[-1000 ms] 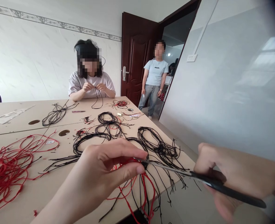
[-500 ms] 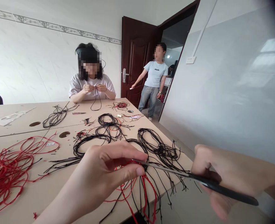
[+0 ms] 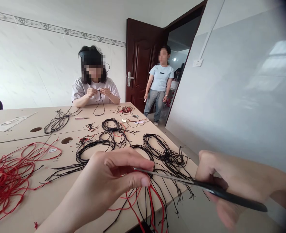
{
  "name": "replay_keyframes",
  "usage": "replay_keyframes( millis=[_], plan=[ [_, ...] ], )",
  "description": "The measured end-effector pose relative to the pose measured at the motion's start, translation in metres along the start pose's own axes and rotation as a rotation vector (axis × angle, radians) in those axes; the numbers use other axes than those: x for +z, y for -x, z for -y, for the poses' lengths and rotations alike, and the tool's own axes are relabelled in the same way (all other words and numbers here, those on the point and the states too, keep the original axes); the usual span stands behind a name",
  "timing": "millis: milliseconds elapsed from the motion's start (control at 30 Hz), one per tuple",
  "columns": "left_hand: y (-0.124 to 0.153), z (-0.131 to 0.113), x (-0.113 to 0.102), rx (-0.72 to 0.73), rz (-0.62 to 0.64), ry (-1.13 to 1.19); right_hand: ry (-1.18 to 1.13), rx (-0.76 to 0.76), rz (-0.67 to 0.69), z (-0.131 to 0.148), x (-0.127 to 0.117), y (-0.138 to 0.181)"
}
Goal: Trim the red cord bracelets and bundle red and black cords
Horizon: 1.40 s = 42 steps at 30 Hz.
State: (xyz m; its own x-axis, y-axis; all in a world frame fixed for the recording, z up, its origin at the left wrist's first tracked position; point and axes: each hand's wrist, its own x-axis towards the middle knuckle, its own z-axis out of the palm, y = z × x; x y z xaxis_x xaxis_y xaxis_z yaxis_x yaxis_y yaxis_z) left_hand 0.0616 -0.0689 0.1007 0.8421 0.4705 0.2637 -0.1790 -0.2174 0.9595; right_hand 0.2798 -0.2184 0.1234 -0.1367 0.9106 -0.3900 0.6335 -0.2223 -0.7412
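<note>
My left hand point(image 3: 118, 171) is closed in a pinch on a red cord point(image 3: 155, 200), whose strands hang down past the table's edge. In my right hand point(image 3: 220, 174) is a pair of scissors point(image 3: 206, 186) with black handles. Their metal blades reach left, and the tips lie between my left thumb and forefinger, right at the cord. My left fingers hide the spot where the blades meet it. Behind and below my hands, black cords point(image 3: 166, 153) lie in a loose bundle, their knotted ends trailing over the table's right edge.
Red cord point(image 3: 9, 184) is heaped on the left of the table point(image 3: 48, 200). More black coils point(image 3: 94, 149) and cut scraps point(image 3: 84, 139) lie mid-table. Across from me a seated person point(image 3: 95, 81) holds a black cord loop. Another person point(image 3: 160, 77) stands by the open door point(image 3: 143, 61).
The scissors and my right hand have shifted slightly left, the tips reaching a little further between my left fingers. The standing person has lowered an arm.
</note>
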Motion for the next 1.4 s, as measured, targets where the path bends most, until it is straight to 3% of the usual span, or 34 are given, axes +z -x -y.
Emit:
replay_keyframes(
  millis=[733,1033,1400],
  plan=[
    [0.0,-0.002,-0.002,0.017,0.045,-0.047,-0.021,0.003,0.005,-0.005,0.002,-0.003],
    [-0.001,-0.001,-0.003,-0.01,0.067,-0.058,0.133,0.056,0.086,-0.007,-0.005,0.006],
    [-0.003,-0.001,-0.001,-0.011,0.082,-0.063,0.034,0.018,0.028,0.0,-0.002,0.006]
  ],
)
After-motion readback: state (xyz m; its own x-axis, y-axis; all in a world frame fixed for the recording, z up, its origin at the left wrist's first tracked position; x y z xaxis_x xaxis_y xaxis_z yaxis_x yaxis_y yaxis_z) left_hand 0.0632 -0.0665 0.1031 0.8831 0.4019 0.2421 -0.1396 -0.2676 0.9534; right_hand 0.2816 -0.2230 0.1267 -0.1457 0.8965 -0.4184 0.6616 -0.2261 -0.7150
